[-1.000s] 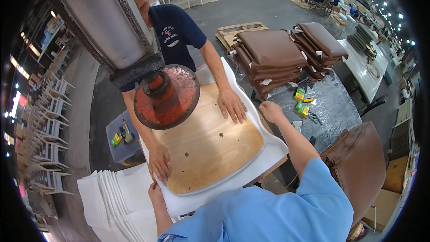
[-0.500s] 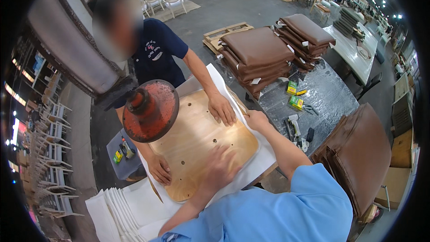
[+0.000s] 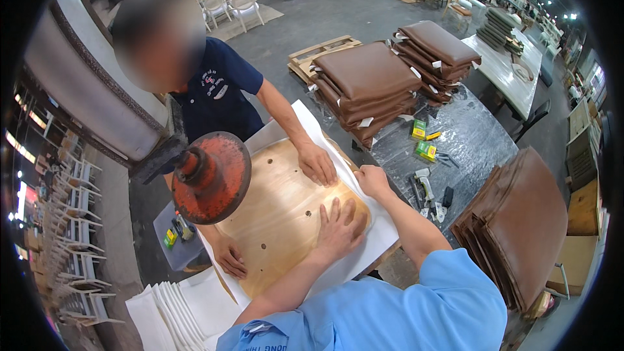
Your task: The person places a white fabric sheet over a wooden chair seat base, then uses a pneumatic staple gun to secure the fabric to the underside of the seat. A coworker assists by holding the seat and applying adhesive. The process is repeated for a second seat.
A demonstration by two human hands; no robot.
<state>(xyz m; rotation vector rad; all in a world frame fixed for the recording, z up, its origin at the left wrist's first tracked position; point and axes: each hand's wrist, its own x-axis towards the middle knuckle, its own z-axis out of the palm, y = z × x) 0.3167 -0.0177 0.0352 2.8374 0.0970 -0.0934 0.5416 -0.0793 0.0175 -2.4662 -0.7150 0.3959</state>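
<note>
My left hand (image 3: 341, 229) lies spread and flat on the near right corner of a pale plywood panel (image 3: 286, 185), which has rounded corners and several drilled holes. The panel rests on a white padding sheet (image 3: 383, 237) that sticks out around it. My right hand (image 3: 372, 182) is closed at the panel's right side, by the sheet's edge; what its fingers hold, if anything, is hidden. Across from me, a co-worker's hand (image 3: 317, 164) presses the panel's far right side, and their other hand (image 3: 229, 257) rests at its left edge.
A red round-headed press part (image 3: 214, 179) hangs over the panel's left side. White folded sheets (image 3: 172, 315) lie at the near left. To the right, a dark table (image 3: 455, 136) bears brown cushions (image 3: 367, 75), small boxes and a staple gun (image 3: 426, 188). Brown covers (image 3: 513, 227) are stacked nearby.
My left hand has moved right along the panel and now lies flat, where it was blurred before. My right hand stays at the right edge. The co-worker leans in slightly.
</note>
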